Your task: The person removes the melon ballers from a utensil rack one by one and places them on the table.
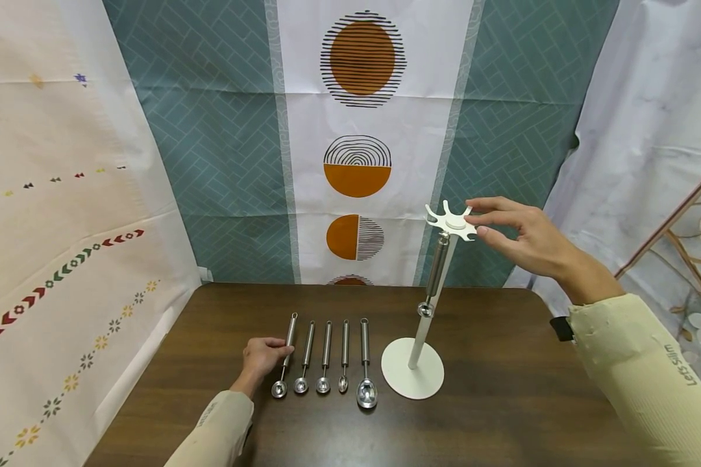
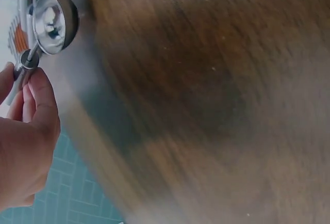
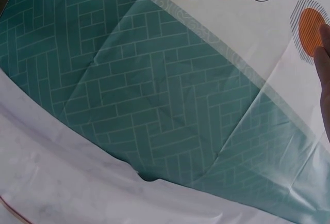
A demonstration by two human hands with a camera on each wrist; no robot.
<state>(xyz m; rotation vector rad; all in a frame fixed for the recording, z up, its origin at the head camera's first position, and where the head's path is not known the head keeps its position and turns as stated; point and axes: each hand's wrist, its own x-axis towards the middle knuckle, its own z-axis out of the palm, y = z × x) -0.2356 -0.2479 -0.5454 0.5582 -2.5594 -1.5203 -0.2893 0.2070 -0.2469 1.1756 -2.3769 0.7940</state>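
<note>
The leftmost scoop (image 1: 284, 360) of five steel scoops lies on the dark wooden table (image 1: 502, 402), its handle pinched by the left hand (image 1: 261, 359), fingers curled round it. The other four scoops (image 1: 333, 360) lie in a row just beside it. To their right stands a white rack (image 1: 423, 324) with one scoop (image 1: 435, 272) hanging from it. The right hand (image 1: 522, 237) pinches the rack's star-shaped top (image 1: 451, 221) with its fingertips.
</note>
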